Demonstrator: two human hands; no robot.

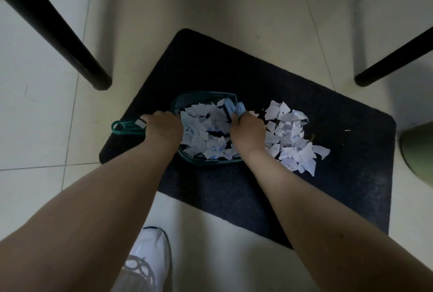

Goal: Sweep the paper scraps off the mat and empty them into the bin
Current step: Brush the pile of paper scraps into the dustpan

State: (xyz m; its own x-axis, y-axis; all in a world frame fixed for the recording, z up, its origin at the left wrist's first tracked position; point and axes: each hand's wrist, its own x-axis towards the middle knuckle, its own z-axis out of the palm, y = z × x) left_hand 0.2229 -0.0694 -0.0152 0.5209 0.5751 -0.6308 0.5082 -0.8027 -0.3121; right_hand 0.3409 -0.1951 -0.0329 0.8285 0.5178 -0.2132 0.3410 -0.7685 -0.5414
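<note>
Mat (234,186): dark navy, rectangular with rounded corners, lying askew on the pale tiled floor (42,127) at the centre of the frame.

Dustpan (201,98): teal plastic, resting on the mat left of centre, mouth turned toward the right of the frame; handle (124,127) points to the left and ends in a loop with a small white label beside it. The pan is largely filled with scraps.

Paper scraps in the pan (203,132): torn white pieces, some with faint blue marks, heaped inside the pan.

Paper scraps on the mat (293,134): a loose pile of the same torn white pieces, just to the right of the pan's mouth, right of centre.

Left hand (161,125): fingers curled round the dustpan handle where it meets the pan, gripping it.

Right hand (248,132): at the pan's mouth, between the two lots of scraps, fingers closed round a light blue object (235,108) that sticks up above the knuckles; most of it is hidden by the hand, so its kind cannot be told for certain.

Furniture legs (70,40): black, slanting in from the upper left and upper right of the frame, standing on the floor around the mat.

Green rounded object (419,151): at the right edge, partly out of frame, on the floor beside the mat.

Shoe (150,259): white, at the bottom left of centre, on the floor just off the mat.
</note>
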